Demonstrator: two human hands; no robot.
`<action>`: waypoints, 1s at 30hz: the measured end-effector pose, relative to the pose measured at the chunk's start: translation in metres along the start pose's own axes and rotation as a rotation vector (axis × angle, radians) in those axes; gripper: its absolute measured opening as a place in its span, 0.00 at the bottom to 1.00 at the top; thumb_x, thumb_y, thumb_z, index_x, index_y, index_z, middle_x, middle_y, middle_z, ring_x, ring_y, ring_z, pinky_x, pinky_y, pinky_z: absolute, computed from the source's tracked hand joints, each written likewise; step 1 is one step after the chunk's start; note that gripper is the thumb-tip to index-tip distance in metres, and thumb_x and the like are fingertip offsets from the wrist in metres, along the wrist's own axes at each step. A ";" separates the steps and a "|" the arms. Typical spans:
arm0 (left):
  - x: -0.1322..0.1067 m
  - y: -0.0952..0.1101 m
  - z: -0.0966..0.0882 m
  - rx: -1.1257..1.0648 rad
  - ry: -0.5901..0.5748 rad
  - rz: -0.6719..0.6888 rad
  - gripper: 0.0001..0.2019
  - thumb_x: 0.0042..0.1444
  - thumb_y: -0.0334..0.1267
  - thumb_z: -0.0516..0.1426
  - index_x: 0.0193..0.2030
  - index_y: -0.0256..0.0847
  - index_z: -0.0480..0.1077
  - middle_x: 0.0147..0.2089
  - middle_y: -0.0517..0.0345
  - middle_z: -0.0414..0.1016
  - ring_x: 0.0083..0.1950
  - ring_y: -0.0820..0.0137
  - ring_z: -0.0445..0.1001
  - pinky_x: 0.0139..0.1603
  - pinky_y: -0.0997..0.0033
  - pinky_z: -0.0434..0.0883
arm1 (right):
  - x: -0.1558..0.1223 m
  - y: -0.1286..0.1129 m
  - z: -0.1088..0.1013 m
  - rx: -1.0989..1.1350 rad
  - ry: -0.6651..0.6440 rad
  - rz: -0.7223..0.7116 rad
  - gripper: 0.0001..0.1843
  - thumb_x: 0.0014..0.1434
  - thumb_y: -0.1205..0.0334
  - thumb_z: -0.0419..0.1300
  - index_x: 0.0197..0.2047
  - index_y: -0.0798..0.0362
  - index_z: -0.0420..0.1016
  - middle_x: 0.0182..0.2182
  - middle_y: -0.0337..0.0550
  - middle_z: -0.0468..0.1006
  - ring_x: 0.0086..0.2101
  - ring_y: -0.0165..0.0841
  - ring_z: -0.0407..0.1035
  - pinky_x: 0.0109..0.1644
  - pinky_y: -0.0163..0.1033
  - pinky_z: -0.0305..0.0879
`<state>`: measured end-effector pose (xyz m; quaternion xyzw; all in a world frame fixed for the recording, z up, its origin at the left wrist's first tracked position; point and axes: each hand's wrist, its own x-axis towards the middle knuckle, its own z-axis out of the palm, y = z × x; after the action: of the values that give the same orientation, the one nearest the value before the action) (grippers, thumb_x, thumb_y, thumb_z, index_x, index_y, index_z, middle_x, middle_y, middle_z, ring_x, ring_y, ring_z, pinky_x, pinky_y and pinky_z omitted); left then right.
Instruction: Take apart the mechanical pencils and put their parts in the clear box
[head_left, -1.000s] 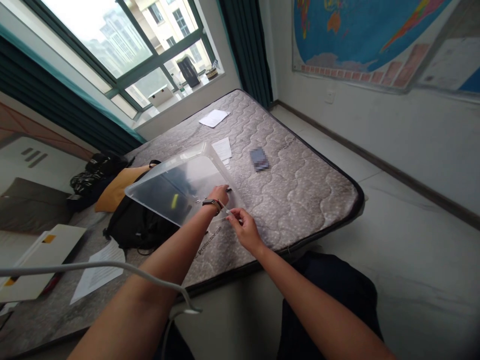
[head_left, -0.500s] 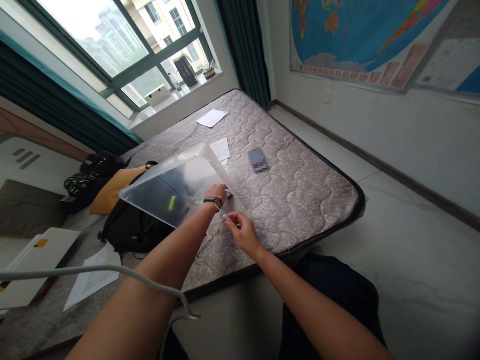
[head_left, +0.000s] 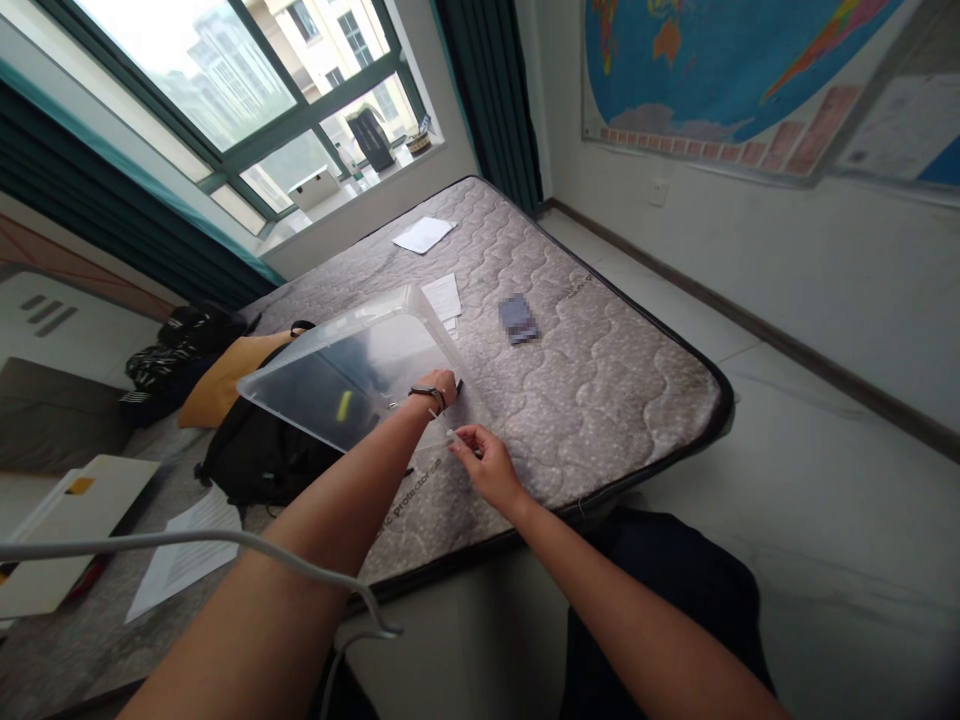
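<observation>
A clear plastic box stands tilted on the quilted grey mattress, leaning over a black backpack. My left hand, with a watch on the wrist, is curled over the box's near right corner. Just below it, my right hand pinches a small pale thing at the box's lower edge; I cannot make out what it is.
White paper sheets and a small dark blurred item lie beyond the box. A yellow cushion and dark clothes sit at the left. A white cable crosses the foreground. Tiled floor lies to the right, below a wall map.
The view has shifted slightly. My right hand has edged a little down and left along the box's lower edge; my left hand stays on the corner.
</observation>
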<state>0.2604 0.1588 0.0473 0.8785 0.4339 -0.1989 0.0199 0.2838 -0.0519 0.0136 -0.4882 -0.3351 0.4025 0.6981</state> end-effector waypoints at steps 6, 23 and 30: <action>-0.003 -0.005 0.001 -0.185 0.066 -0.054 0.09 0.51 0.37 0.58 0.35 0.36 0.78 0.41 0.41 0.80 0.47 0.56 0.77 0.48 0.63 0.70 | 0.001 0.001 -0.001 0.002 -0.003 0.005 0.09 0.59 0.58 0.60 0.40 0.53 0.75 0.34 0.41 0.78 0.36 0.34 0.71 0.41 0.37 0.66; -0.160 0.000 0.004 -1.908 0.283 -0.110 0.09 0.53 0.44 0.59 0.38 0.43 0.71 0.55 0.54 0.76 0.40 0.72 0.77 0.42 0.68 0.75 | -0.007 0.008 0.007 -0.022 0.011 0.021 0.10 0.58 0.57 0.61 0.39 0.54 0.75 0.34 0.44 0.79 0.35 0.36 0.73 0.41 0.39 0.68; -0.167 0.010 -0.004 -2.013 0.347 -0.190 0.08 0.51 0.42 0.61 0.36 0.42 0.70 0.48 0.56 0.78 0.36 0.74 0.76 0.36 0.73 0.73 | -0.011 0.000 0.006 0.001 -0.027 0.010 0.09 0.59 0.57 0.60 0.39 0.54 0.75 0.33 0.43 0.80 0.36 0.36 0.74 0.41 0.39 0.69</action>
<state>0.1785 0.0275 0.1107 0.4334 0.4642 0.3862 0.6690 0.2741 -0.0590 0.0146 -0.4840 -0.3416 0.4129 0.6918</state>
